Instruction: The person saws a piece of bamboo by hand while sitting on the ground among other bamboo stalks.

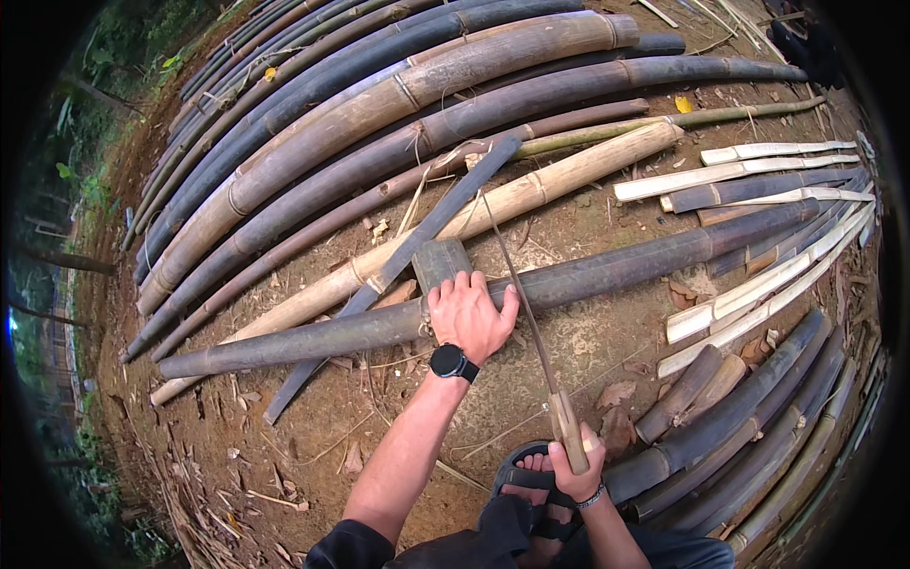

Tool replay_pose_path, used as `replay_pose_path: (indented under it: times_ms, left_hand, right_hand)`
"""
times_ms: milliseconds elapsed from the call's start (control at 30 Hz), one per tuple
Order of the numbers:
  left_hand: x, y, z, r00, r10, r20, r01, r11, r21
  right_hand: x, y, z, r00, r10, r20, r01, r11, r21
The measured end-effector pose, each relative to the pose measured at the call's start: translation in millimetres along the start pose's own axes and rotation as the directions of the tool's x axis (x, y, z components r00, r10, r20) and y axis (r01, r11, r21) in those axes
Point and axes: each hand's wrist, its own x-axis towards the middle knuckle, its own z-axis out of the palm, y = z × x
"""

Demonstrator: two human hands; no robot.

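Note:
A long dark bamboo pole point(616, 270) lies crosswise in front of me, propped on other pieces. My left hand point(469, 318), with a black watch at the wrist, grips it from above, fingers curled over its far side. My right hand point(578, 469) is closed around the wooden handle of a hand saw point(540, 346). The thin brownish blade, seen nearly edge-on, crosses the pole just right of my left thumb. How deep it sits in the bamboo, I cannot tell. Beneath the pole are a short dark bamboo piece point(441, 261) and a slanting dark bamboo strip point(445, 209).
A pale bamboo pole point(588, 166) lies beyond, with rows of thick bamboo poles point(379, 142) behind it. Split bamboo strips point(730, 308) fan out at right; cut dark lengths point(720, 441) lie at lower right. My sandalled foot point(526, 474) is near the saw handle. Dry leaves litter the dirt.

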Motion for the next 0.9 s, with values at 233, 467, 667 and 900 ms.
replay_pose_path:
  times_ms: [233, 467, 667, 900]
  left_hand:
    - [1, 0, 0, 1.000, 0.002, 0.013, -0.002, 1.000, 0.007]
    - [2, -2, 2, 1.000, -0.003, -0.002, 0.003, 1.000, -0.004]
    - [2, 1, 0, 1.000, -0.005, 0.010, 0.005, 1.000, -0.021]
    - [2, 1, -4, 0.999, -0.008, 0.031, 0.008, 1.000, -0.001]
  right_hand:
    - [-6, 10, 1, 0.999, -0.047, -0.007, 0.046, 0.993, -0.111]
    - [-2, 18, 8, 0.994, -0.107, -0.022, 0.099, 0.969, -0.228]
    - [-7, 18, 1, 0.999, -0.028, 0.015, 0.030, 0.989, -0.142]
    - [-4, 5, 2, 1.000, -0.027, -0.008, 0.026, 0.996, -0.087]
